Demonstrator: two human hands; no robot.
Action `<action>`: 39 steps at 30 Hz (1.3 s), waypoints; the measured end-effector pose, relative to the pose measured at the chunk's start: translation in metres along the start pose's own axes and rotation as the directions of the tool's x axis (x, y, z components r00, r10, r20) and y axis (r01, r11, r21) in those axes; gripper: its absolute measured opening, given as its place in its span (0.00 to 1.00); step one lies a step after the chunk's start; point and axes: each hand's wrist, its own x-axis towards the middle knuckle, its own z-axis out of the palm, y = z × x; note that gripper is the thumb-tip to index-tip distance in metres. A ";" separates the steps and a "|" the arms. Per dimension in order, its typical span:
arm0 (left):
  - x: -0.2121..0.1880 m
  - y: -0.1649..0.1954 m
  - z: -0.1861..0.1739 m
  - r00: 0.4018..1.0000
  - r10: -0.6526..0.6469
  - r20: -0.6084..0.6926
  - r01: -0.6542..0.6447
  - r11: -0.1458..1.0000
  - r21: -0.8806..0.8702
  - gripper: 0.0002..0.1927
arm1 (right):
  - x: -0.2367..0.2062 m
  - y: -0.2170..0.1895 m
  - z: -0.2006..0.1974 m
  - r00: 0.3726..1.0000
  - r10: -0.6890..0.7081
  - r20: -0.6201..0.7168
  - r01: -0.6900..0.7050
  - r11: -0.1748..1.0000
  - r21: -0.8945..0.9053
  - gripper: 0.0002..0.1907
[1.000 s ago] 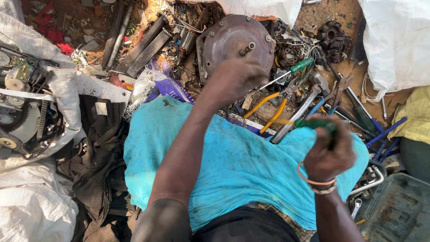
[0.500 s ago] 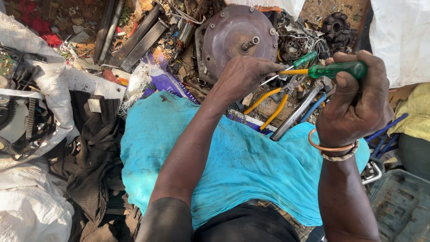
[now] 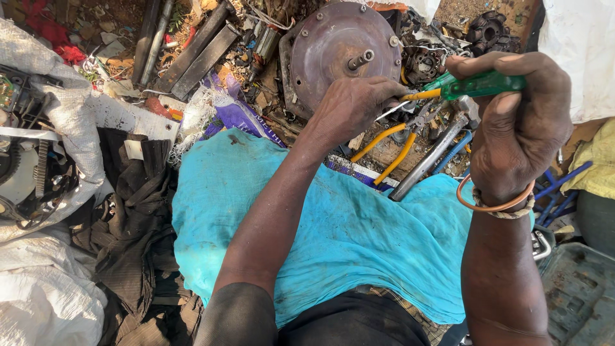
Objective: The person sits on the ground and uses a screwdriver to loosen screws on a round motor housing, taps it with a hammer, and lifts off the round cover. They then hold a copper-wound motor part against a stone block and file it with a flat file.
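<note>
At the far left a white sack (image 3: 61,109) lies over some dark machine parts (image 3: 25,173), with black cloth (image 3: 138,211) crumpled beside it on the ground. Two dark metal bars (image 3: 198,54) lie slantwise near the top edge of the view, among rubble and scraps. A purple wrapper (image 3: 240,115) sits just above the turquoise cloth (image 3: 339,237) that covers the person's lap.

The left hand (image 3: 352,109) rests on the lower rim of the round rusty motor cover (image 3: 343,48), fingers curled down against it; whether they pinch anything small cannot be told. A short shaft (image 3: 360,59) sticks out of the cover's middle. The cover stands on the ground just beyond the cloth's top edge.

Right of the left hand, yellow-handled pliers (image 3: 391,144) lie on the ground, and a grey metal wrench (image 3: 429,160) lies beside them, its lower end touching the cloth.

The right hand (image 3: 512,122) is closed tight round the green handle of a screwdriver (image 3: 477,84), held level, its yellow collar and thin blade pointing left towards the left hand's fingers, the tip just beside them. A copper bangle (image 3: 493,202) circles the right wrist.

Black gear-like parts (image 3: 487,29) lie near the top edge, a white bag (image 3: 580,57) fills the top right corner, and a grey tray (image 3: 580,295) sits at the bottom right.
</note>
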 end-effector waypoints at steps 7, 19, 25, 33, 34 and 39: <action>-0.002 -0.003 0.007 1.000 -0.010 0.003 0.010 1.000 -0.008 0.12 | 0.000 0.012 -0.006 1.000 -0.026 0.012 0.025 0.998 0.058 0.10; -0.002 -0.001 0.005 0.999 0.048 -0.002 -0.047 0.995 0.088 0.11 | -0.002 0.024 -0.008 0.988 0.112 -0.104 -0.060 0.913 0.404 0.21; 0.000 0.000 0.006 0.999 0.046 -0.021 -0.046 0.999 0.029 0.11 | 0.001 0.034 -0.005 0.968 0.166 -0.187 -0.064 0.887 0.457 0.28; -0.009 0.006 -0.025 0.921 0.154 -0.357 -0.088 0.977 0.194 0.15 | 0.013 0.044 0.018 0.918 0.155 -0.365 0.031 0.890 0.455 0.29; -0.010 0.005 -0.027 0.908 0.183 -0.378 -0.106 0.971 0.216 0.16 | 0.012 0.044 0.020 0.908 0.152 -0.391 0.037 0.900 0.435 0.29; -0.010 -0.001 -0.011 0.983 0.069 -0.172 -0.043 0.988 0.147 0.16 | 0.010 0.037 0.018 0.946 0.173 -0.276 -0.028 0.887 0.461 0.29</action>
